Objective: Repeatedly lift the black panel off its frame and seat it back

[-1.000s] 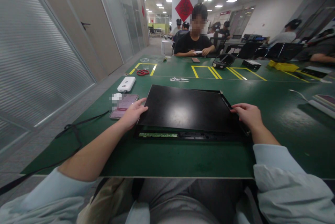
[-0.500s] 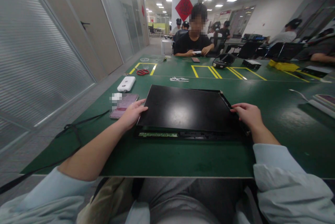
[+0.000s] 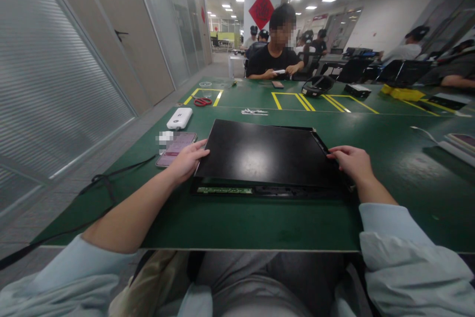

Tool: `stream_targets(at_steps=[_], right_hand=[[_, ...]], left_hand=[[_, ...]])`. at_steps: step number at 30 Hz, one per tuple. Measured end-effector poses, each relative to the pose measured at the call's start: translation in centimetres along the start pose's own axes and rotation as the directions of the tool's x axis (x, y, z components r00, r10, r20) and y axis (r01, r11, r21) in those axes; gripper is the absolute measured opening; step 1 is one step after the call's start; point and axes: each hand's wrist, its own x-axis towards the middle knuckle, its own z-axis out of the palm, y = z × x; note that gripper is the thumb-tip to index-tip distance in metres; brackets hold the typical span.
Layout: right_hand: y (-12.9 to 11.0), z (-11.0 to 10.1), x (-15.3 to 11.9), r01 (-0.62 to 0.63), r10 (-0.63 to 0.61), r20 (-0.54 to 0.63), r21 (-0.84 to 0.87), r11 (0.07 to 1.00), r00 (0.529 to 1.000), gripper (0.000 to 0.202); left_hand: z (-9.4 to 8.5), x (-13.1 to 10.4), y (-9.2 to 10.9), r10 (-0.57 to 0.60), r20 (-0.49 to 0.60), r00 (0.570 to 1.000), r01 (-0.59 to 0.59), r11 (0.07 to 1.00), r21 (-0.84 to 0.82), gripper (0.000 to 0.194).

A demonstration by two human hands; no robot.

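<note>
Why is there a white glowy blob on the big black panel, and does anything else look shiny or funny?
In the head view, the pale blob on the black panel looks like glare, probably from lights above; also in the head view, the green table has a dull shine beyond the right hand, and blocky squares cover part of the phone.

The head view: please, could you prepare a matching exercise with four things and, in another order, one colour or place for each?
1. flat panel
2. circuit strip
3. scissors
4. rounded device

A. red handles
B. white, beyond the phone
C. left hand holds its left edge
D. green, along the flat panel's near side

Pairs: 1-C; 2-D; 3-A; 4-B
</note>
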Motion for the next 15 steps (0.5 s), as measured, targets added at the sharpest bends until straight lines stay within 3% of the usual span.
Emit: stream_targets(at_steps=[15], right_hand=[[0.66,0.15,0.53,0.008,-0.008,0.007,-0.030,1.000,1.000,0.029]], left_hand=[[0.52,-0.01,-0.14,-0.022,-0.035,0.999,0.021,0.999,-0.040,0.058]])
